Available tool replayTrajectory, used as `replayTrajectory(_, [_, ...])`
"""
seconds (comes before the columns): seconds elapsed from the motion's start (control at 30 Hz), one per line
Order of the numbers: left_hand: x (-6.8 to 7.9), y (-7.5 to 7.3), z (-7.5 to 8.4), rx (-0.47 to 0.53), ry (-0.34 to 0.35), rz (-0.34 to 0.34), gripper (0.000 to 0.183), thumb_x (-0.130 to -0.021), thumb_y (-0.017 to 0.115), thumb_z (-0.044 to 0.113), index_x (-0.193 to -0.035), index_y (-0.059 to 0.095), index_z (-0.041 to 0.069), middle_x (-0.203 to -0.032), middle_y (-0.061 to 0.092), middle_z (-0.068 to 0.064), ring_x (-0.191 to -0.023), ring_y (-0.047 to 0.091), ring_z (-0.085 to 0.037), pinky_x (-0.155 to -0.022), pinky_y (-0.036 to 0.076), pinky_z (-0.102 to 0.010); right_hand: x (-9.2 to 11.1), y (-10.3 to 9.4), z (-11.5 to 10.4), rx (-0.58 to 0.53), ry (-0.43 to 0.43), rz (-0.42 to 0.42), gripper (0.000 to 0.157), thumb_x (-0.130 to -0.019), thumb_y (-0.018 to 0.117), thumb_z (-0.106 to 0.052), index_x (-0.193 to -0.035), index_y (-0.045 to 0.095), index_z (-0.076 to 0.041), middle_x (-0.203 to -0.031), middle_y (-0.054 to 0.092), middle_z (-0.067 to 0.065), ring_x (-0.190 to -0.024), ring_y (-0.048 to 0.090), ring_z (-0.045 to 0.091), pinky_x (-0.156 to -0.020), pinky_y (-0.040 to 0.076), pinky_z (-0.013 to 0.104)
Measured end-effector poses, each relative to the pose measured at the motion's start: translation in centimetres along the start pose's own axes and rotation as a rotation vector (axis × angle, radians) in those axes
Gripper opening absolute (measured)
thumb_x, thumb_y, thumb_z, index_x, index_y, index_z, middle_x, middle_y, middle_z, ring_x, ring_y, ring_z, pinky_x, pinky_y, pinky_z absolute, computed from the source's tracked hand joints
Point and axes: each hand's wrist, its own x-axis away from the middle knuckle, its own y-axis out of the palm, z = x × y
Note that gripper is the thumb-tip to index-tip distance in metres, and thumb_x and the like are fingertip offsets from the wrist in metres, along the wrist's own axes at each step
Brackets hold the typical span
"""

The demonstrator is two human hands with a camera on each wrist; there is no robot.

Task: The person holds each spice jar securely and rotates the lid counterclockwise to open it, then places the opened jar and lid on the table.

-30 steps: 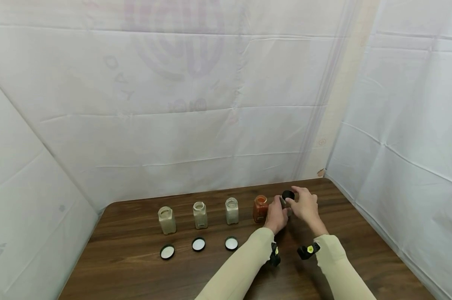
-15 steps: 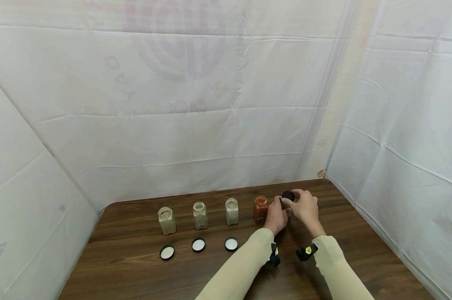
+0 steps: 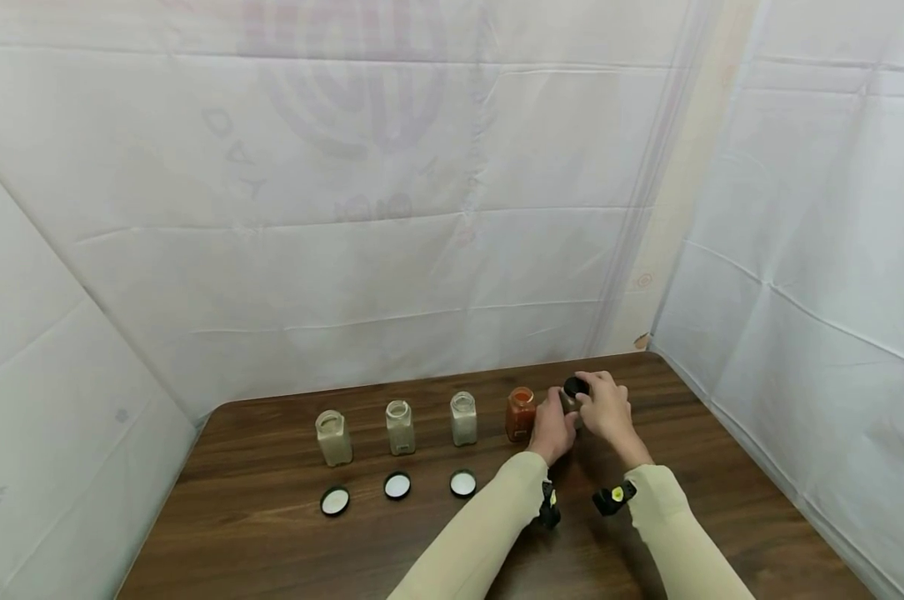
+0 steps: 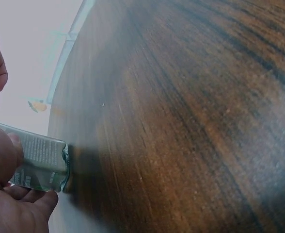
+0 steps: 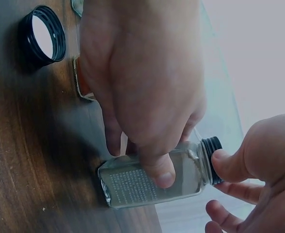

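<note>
My left hand point(image 3: 552, 427) grips a clear glass spice jar point(image 5: 133, 187) around its sides, thumb over the printed text. A black screw cap point(image 5: 210, 144) sits on the jar's neck, and my right hand point(image 3: 606, 410) pinches it between thumb and fingers. In the right wrist view the jar stands with its base at the wooden table point(image 5: 16, 145). The jar's contents look greyish brown. Just left of my left hand is an uncapped jar of orange-red powder point(image 3: 521, 418); the left wrist view shows the gripped jar's lower part point(image 4: 41, 162).
Three uncapped jars with pale contents, a left one point(image 3: 335, 442), a middle one point(image 3: 401, 429) and a right one point(image 3: 463, 421), stand in a row. Upturned black caps point(image 3: 335, 501) lie before them. Another upturned cap point(image 5: 43, 36) lies near the red jar. White sheeting point(image 3: 332, 275) surrounds the table.
My right fingers have shifted a little around the cap, and more of the jar below it shows. My left hand keeps its grip; the row of jars and caps stays put.
</note>
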Motion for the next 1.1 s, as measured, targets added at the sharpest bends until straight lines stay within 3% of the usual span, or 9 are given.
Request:
replayTrajectory(0.37, [-0.06,-0.01,0.19,0.018,-0.01,-0.005,0.036,-0.103,0.061,0.012,-0.135,0.049,0.001,-0.122,0.066,-0.019,-0.113,0.066,-0.03,-0.095,0.055,-0.039,-0.02,-0.63,0.28,-0.068,-0.063,-0.054,0.049,-0.1,0.06,-0.003,-0.147,0.049,0.004,-0.148,0.04,0.035,-0.119,0.039,0.06,-0.091,0.036,0.076])
replayTrajectory(0.6, [0.03,-0.02,0.11,0.016,-0.029,-0.018,0.036,-0.102,0.059,0.006,-0.136,0.048,0.002,-0.126,0.065,-0.019,-0.117,0.065,-0.03,-0.097,0.054,-0.04,0.07,-0.51,0.47,-0.074,-0.063,0.017,0.05,-0.098,0.069,-0.011,-0.141,0.053,0.008,-0.136,0.052,0.033,-0.118,0.043,0.051,-0.095,0.035,0.063])
replayTrajectory(0.8, [0.21,-0.19,0.27,0.02,-0.02,-0.012,0.036,-0.103,0.059,0.006,-0.136,0.048,0.001,-0.124,0.065,-0.019,-0.114,0.066,-0.031,-0.094,0.055,-0.04,0.12,-0.23,0.54,-0.065,-0.059,0.046,0.049,-0.096,0.073,-0.015,-0.137,0.057,0.009,-0.127,0.058,0.031,-0.111,0.047,0.048,-0.095,0.033,0.059])
replayTrajectory(0.97, [0.13,-0.18,0.26,0.025,-0.019,-0.014,0.036,-0.103,0.059,0.008,-0.137,0.047,0.001,-0.126,0.065,-0.02,-0.116,0.065,-0.031,-0.096,0.055,-0.041,0.07,-0.07,0.54,-0.082,-0.063,0.048,0.047,-0.096,0.072,-0.013,-0.136,0.058,0.009,-0.125,0.057,0.032,-0.111,0.047,0.047,-0.097,0.032,0.06])
replayTrajectory(1.1, [-0.03,0.11,0.02,0.03,-0.016,-0.01,0.036,-0.104,0.06,0.011,-0.136,0.047,0.001,-0.126,0.064,-0.021,-0.117,0.064,-0.032,-0.097,0.054,-0.042,-0.03,0.17,0.65,-0.101,-0.045,0.016,0.044,-0.099,0.067,-0.009,-0.14,0.057,0.006,-0.136,0.049,0.032,-0.113,0.042,0.05,-0.089,0.036,0.06])
